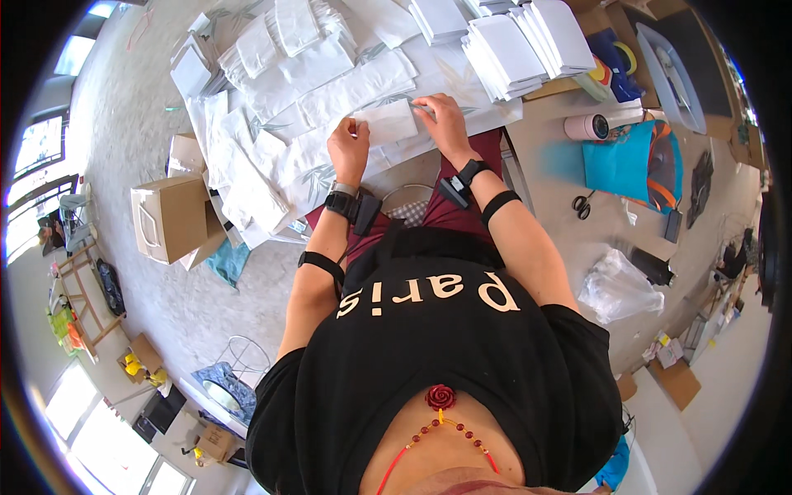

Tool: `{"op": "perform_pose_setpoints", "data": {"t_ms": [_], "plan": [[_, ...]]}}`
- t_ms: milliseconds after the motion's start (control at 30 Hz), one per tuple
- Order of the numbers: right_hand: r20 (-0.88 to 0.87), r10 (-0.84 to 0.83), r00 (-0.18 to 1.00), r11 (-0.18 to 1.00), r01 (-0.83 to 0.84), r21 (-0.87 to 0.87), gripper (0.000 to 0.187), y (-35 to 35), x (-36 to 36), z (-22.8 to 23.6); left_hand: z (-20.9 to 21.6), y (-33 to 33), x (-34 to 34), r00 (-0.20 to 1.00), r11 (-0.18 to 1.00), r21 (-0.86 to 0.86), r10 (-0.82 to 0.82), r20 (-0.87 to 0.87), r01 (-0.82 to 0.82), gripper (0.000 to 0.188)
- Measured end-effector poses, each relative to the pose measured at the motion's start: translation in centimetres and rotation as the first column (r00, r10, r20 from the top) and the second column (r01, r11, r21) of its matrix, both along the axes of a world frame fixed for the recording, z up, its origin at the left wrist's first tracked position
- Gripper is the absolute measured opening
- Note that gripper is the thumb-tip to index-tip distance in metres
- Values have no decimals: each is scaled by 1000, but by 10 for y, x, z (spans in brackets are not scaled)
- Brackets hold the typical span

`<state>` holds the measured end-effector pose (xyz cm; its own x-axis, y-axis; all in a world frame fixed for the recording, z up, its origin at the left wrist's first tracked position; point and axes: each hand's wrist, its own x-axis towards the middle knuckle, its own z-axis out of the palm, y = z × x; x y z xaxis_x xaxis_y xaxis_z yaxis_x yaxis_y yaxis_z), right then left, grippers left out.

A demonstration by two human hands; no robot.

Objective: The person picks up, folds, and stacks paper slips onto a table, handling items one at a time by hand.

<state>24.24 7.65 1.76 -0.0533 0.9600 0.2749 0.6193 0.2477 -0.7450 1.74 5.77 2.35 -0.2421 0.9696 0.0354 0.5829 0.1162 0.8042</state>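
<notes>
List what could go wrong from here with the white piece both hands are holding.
1. The left hand and right hand pinch the folded white piece only at its ends, so the fold may slip or go crooked.
2. Loose white pieces hang over the table edge beside the cardboard box; a nudge may send them to the floor.
3. The stack of folded pieces leans and may topple.

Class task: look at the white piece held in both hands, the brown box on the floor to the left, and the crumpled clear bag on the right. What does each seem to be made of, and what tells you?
White piece: probably matte paper or thin fabric; flat, crisp edges. Box: brown cardboard, dull, stiff folded flaps. Bag: thin clear plastic, glossy, crinkled.
</notes>
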Motion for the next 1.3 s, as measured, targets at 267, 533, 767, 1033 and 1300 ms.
{"op": "perform_pose_setpoints", "data": {"t_ms": [267, 533, 767, 1033, 1300], "plan": [[114, 72, 991, 997, -70, -19, 18, 14, -4, -16, -3, -1, -2, 1000, 1000, -24, -8, 10, 8, 23], [177, 107, 978, 992, -95, -78, 23, 13, -2, -16, 0, -1, -2, 998, 999, -34, -17, -56, 15, 24], [241, 169, 956, 981, -140, -131, 30, 13, 0, -11, 4, -3, -2, 987, 996, -89, -13, -158, -1, 26], [219, 335, 916, 938, -304, -164, 52, 18, 17, -9, 5, -8, -8, 974, 999, -44, 0, -227, -10, 24], [273, 383, 882, 919, -337, -204, 61, 18, 17, -3, 6, -27, -60, 919, 949, 145, 308, -246, -279, 38]]}}
